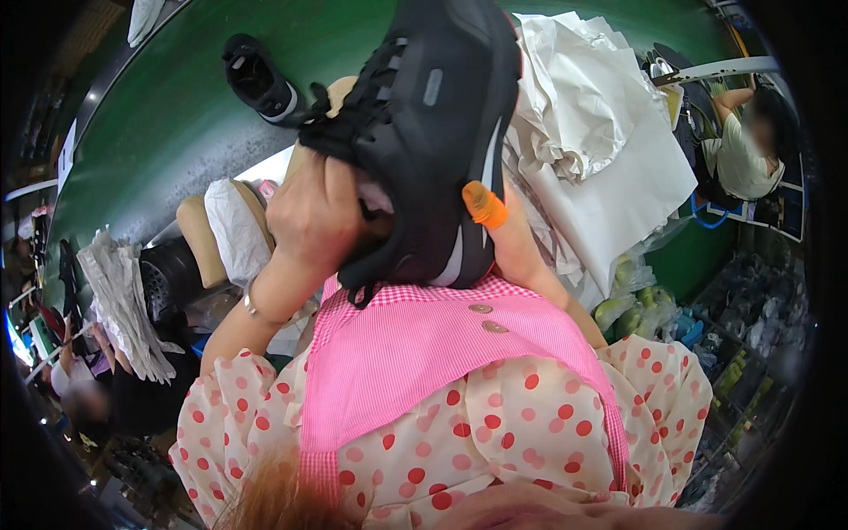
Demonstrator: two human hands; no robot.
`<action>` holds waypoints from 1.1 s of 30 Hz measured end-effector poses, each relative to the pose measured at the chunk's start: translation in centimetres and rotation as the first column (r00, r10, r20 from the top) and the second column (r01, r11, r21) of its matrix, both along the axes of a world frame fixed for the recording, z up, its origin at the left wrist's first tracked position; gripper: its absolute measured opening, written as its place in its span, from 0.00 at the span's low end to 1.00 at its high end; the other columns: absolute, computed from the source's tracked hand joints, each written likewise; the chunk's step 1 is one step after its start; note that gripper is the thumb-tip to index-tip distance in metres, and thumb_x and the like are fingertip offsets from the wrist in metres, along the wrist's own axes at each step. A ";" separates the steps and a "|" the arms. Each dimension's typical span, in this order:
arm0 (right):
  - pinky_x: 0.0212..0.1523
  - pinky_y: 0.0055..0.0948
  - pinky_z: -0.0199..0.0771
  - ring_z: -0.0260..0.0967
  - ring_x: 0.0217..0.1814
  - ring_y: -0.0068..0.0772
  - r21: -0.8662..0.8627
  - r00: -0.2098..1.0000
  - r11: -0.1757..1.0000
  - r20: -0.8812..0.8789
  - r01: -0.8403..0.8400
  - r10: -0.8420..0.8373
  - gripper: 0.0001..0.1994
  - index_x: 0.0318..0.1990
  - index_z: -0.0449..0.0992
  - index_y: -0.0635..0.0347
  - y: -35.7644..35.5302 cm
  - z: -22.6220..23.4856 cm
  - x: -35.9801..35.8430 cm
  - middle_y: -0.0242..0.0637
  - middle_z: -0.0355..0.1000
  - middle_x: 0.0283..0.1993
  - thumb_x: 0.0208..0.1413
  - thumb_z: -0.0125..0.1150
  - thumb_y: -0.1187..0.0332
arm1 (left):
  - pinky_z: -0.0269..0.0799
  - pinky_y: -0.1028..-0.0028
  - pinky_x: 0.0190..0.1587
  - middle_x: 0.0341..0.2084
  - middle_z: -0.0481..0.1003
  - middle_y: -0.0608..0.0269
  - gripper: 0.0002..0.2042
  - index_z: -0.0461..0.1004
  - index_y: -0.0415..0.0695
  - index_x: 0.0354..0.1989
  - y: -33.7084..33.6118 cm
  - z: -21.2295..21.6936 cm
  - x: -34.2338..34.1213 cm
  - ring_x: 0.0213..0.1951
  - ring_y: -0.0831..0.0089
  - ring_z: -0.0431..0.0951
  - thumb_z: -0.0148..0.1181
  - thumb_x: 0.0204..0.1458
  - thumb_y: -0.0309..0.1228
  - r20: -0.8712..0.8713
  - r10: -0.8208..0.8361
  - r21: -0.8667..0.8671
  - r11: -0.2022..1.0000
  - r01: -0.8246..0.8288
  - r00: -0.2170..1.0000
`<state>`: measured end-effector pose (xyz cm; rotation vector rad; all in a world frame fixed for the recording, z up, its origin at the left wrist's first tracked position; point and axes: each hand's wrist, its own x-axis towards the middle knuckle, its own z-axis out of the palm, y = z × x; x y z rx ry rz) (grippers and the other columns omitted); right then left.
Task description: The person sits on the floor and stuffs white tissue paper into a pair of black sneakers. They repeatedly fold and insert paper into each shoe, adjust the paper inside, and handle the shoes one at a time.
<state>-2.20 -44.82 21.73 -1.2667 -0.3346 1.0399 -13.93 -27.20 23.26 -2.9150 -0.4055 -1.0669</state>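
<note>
Steadily | long black synthetic-looking lace-up shoe (pixel 442 124), 12 o'clock | left hand (pixel 311 212) curls at opening, pinch hidden: cannot tell | right hand (pixel 505 240) clasps side near heel | best keep heel braced

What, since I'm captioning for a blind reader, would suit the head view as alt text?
A person in a pink apron holds a black shoe up close, left hand at its opening, right hand partly hidden behind it, with an orange-covered thumb. Beyond, a second black shoe and crumpled white paper lie on a green table.
</note>
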 end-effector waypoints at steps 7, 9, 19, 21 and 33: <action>0.59 0.22 0.58 0.57 0.59 0.21 0.010 1.000 1.000 0.007 -0.023 0.023 0.36 0.70 0.43 0.58 1.2 1.6 -0.2 0.33 0.58 0.62 0.60 0.58 0.64 | 0.67 0.75 0.20 0.25 0.73 0.53 0.03 0.66 0.37 0.25 1.2 -1.0 0.9 0.18 0.69 0.71 0.51 0.41 0.18 -0.040 0.124 0.178 0.977 -0.115 0.991; 0.59 0.23 0.59 0.57 0.59 0.21 -0.015 1.000 1.000 0.008 0.000 0.000 0.38 0.70 0.43 0.58 1.1 2.0 0.3 0.33 0.59 0.62 0.59 0.60 0.63 | 0.66 0.76 0.20 0.23 0.72 0.54 0.03 0.65 0.37 0.24 1.4 -1.5 2.2 0.17 0.68 0.71 0.51 0.41 0.18 -0.005 0.112 0.163 0.981 -0.110 0.994; 0.55 0.20 0.62 0.59 0.57 0.20 0.003 1.000 1.000 -0.031 0.001 -0.001 0.37 0.69 0.47 0.62 0.4 0.9 0.1 0.34 0.60 0.61 0.56 0.62 0.67 | 0.71 0.71 0.25 0.28 0.73 0.53 0.14 0.70 0.34 0.32 0.5 -0.4 -2.0 0.24 0.60 0.75 0.55 0.34 0.28 -0.122 -0.110 -0.170 0.981 0.088 0.986; 0.54 0.23 0.64 0.60 0.58 0.23 0.001 0.996 0.997 0.036 0.081 -0.080 0.39 0.69 0.46 0.65 -0.1 -0.1 0.9 0.37 0.60 0.61 0.54 0.64 0.69 | 0.71 0.72 0.25 0.32 0.74 0.53 0.15 0.70 0.35 0.35 2.7 1.2 -5.3 0.28 0.62 0.77 0.54 0.35 0.24 -0.125 -0.293 -0.229 0.938 0.260 0.948; 0.52 0.26 0.69 0.67 0.53 0.24 0.098 0.903 0.977 -0.409 0.191 -0.135 0.27 0.64 0.57 0.58 -0.4 -0.8 1.1 0.35 0.66 0.54 0.61 0.55 0.60 | 0.70 0.70 0.53 0.42 0.74 0.46 0.21 0.71 0.29 0.48 1.1 2.1 -1.7 0.45 0.59 0.77 0.49 0.61 0.39 0.083 -0.176 -0.793 -0.608 -0.042 0.981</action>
